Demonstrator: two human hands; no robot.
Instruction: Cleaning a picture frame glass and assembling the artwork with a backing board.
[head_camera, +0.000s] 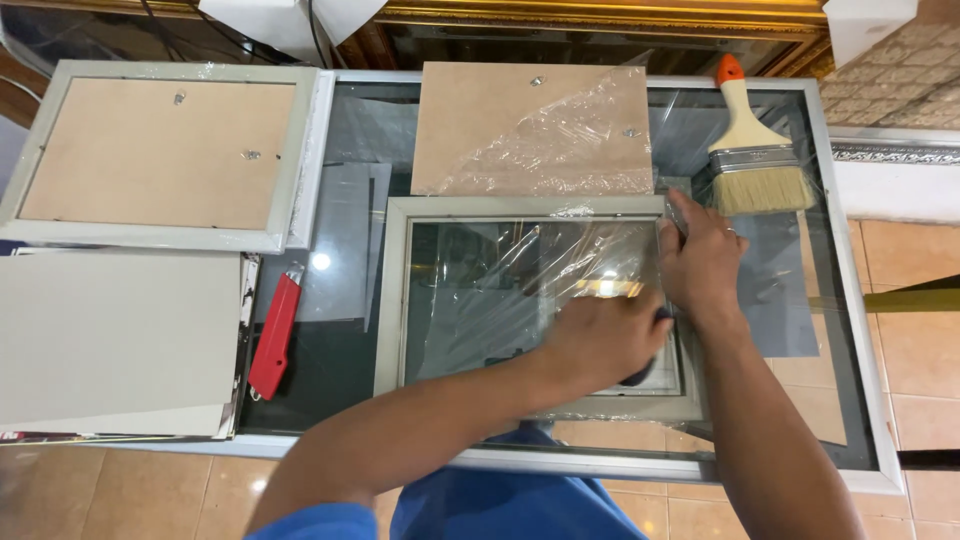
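Observation:
A pale picture frame (392, 300) lies face down on a glass-topped table, with a glass pane and clear plastic film (520, 265) over its opening. My left hand (600, 335) reaches across and presses down near the frame's right side, closed on a small dark object that is mostly hidden. My right hand (700, 262) rests on the frame's upper right corner, fingers curled onto the film's edge.
A brown backing board (480, 120) lies just beyond the frame. A wide paintbrush (755, 160) sits at the far right. A red utility knife (272, 338) lies left of the frame. Another frame (160, 155) and grey boards (110, 340) occupy the left.

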